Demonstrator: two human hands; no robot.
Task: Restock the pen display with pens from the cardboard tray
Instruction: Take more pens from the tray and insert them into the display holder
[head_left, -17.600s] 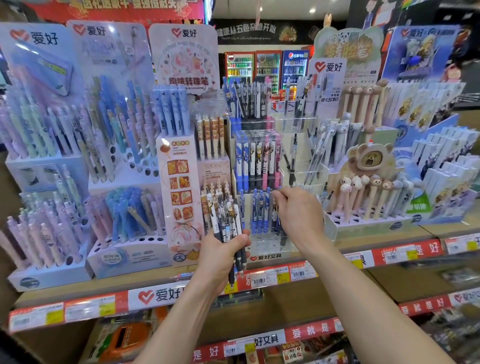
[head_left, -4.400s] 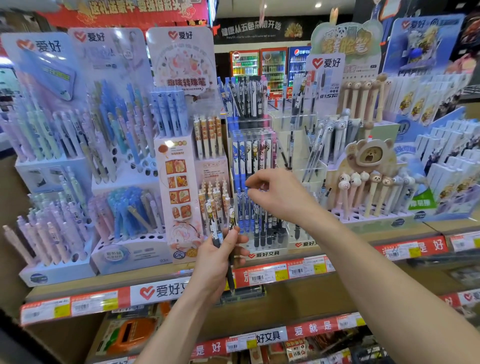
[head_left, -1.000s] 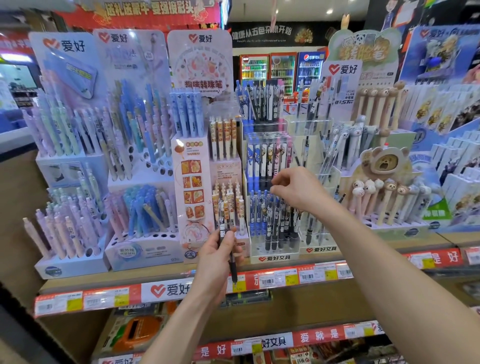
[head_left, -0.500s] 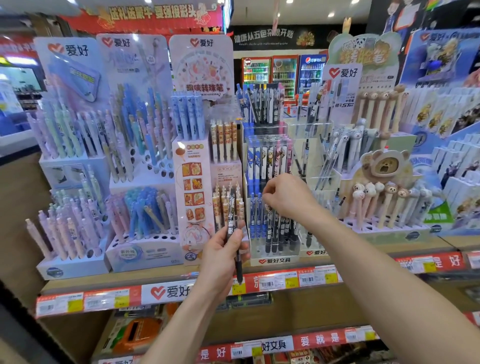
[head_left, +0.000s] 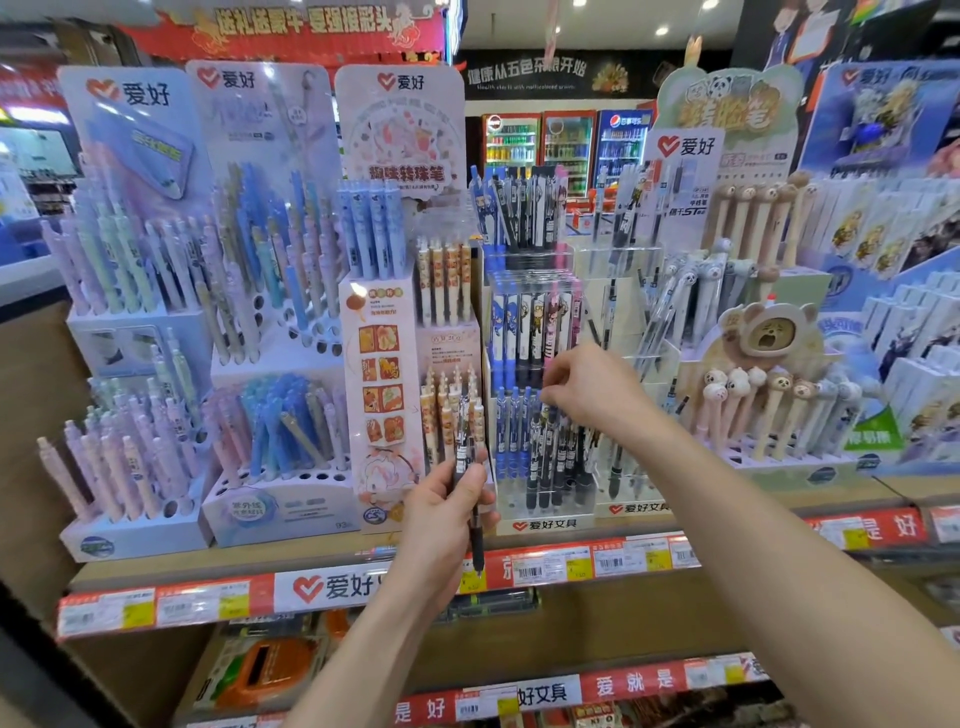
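Along the left of the frame, pastel pens (head_left: 130, 457) stand in tiered lilac and blue holders (head_left: 280, 509) on a wooden shelf (head_left: 753, 512). Just left of centre rises a narrow pink stand (head_left: 382, 395) printed with food pictures. Below centre, your left hand (head_left: 447, 512) comes up from the bottom edge, its fingers curled around a single black pen (head_left: 470, 493). The pen is upright, tip down, with the tip over the red price strip (head_left: 649, 558) on the shelf's front edge. At centre is the clear pen display (head_left: 540, 467), with blue and black character pens standing in its bottom tier. Your right hand (head_left: 587, 387) reaches in from the lower right, fingertips drawn together over the tops of those pens; you cannot tell whether they pinch one. Right of it, bear-headed pens (head_left: 774, 410) stand in a beige display. The cardboard tray is nowhere in the frame.
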